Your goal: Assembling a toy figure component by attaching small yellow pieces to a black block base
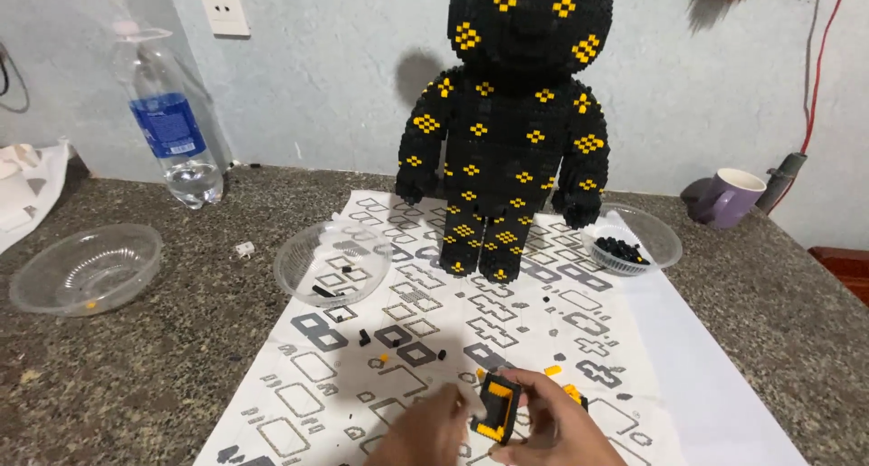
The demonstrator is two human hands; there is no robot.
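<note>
Black-and-yellow brick block [495, 409] is gripped by the right hand [552, 425] above the patterned sheet [362, 375], steadied upright. Left hand [424, 434] is pinched at its edge, apparently pressing a piece; contents cannot be told.

Black brick figure [507, 131] with yellow diamond clusters, small black-and-yellow brick piece [496, 409], white sheet [688, 375] printed with grey and black outlined shapes, speckled brown-grey counter [136, 357], purple mug [729, 197], blue-labelled clear bottle [172, 122], pale blue wall [335, 68].
</note>
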